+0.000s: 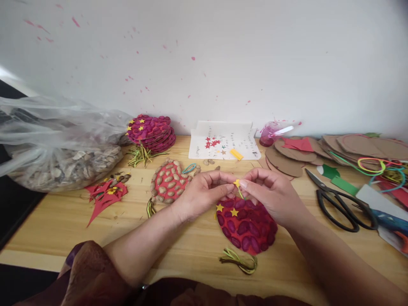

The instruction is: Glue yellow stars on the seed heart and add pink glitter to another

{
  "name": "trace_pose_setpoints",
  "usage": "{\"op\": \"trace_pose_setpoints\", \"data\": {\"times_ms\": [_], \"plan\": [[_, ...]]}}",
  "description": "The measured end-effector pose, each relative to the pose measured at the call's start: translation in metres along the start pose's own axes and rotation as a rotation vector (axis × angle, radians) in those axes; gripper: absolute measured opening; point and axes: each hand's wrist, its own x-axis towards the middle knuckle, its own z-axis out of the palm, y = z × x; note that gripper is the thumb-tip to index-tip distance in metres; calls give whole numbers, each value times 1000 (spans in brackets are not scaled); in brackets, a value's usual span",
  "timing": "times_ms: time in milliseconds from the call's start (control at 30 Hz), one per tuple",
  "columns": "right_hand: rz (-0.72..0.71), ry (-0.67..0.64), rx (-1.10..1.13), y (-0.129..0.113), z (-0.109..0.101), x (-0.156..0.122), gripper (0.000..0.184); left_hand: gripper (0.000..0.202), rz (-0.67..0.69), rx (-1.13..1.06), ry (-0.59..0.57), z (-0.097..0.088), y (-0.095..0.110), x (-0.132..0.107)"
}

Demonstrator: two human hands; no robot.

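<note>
Above the far edge of a round craft piece (248, 229), covered with magenta-dyed shells or pods on red, my two hands come together. Between their fingertips is a small yellow star (236, 182). My left hand (207, 191) is closed, its thumb and finger at the star's left side. My right hand (274, 193) pinches the star from the right. A green string (241, 194) hangs just below it. Two more yellow stars (234, 212) lie on the upper left of the round piece. A yellow-green thread tassel (239, 260) rests on the table below.
A peanut-covered heart (168, 180) lies left of my hands. Farther left are red scraps (108, 193) and a plastic bag (63, 157). Behind stand stacked magenta discs (151, 131) and a paper sheet (204, 151). Black-handled scissors (342, 208) and cardboard shapes (293, 155) lie right.
</note>
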Motion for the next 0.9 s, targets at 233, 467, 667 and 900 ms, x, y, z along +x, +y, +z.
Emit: {"op": "trace_pose_setpoints", "data": {"times_ms": [233,467,667,900], "plan": [[-202,195,-264,8,7,-6,20,28,45,30,56,6,4,-2],[-383,296,-469,9,15,-16,13,32,44,64,148,10,4,-2],[-210,162,-236,9,7,-10,20,27,50,94,135,8,6,-2],[26,-84,177,8,-5,4,43,29,58,94,79,4,5,0]]}}
